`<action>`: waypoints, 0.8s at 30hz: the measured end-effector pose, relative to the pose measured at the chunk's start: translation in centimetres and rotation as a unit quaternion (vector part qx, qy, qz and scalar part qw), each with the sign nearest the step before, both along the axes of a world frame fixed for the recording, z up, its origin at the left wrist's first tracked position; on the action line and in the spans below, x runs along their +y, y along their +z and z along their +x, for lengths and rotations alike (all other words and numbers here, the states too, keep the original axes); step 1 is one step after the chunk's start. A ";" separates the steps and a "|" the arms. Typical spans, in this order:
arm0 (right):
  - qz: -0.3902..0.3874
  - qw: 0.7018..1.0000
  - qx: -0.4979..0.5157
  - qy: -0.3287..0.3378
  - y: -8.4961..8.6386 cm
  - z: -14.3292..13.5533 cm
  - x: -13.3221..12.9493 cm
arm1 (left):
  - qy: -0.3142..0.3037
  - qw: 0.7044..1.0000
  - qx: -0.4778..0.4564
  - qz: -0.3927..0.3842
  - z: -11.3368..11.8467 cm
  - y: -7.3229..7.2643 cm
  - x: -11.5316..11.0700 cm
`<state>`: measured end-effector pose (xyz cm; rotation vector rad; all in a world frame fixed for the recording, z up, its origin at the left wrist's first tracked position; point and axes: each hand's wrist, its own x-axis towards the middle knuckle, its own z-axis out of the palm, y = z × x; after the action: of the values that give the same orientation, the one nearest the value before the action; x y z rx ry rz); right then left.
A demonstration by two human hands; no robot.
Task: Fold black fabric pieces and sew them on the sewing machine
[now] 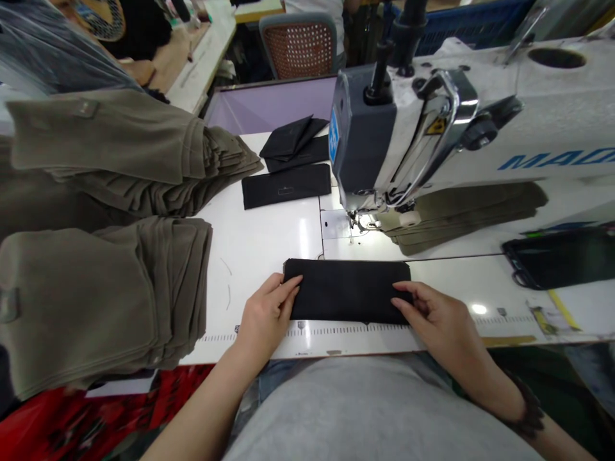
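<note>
The black cloth strip (350,291) is at the bench (254,256) front, its ends pinched by the fingers (289,287) of the left hand (262,320) and right hand (444,320). It seems light and bendy, best held there.

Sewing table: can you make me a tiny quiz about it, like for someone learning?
1. True or false: the left hand and right hand both touch the nearest black fabric piece.

2. What colour is the cloth under the sewing machine's arm?
A) red
B) olive
C) white

3. Fill in: the dark band is on the ____ wrist.

Key: 1 true; 2 B; 3 right.
</note>
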<state>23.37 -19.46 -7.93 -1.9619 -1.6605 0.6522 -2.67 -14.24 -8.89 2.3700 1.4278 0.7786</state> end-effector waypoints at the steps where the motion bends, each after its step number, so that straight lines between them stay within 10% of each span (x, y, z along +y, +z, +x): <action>1: -0.001 1.000 0.001 0.000 0.0 0.0 0.0 | 0.001 1.000 0.002 0.001 0.0 0.0 0.0; 24: -0.012 1.000 0.003 -0.005 -0.3 0.2 0.4 | 0.004 1.000 -0.004 -0.029 0.0 0.1 0.4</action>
<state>23.57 -19.10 -8.20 -1.9824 -1.6455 0.6757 -2.65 -13.83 -8.79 2.3167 1.4379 0.7375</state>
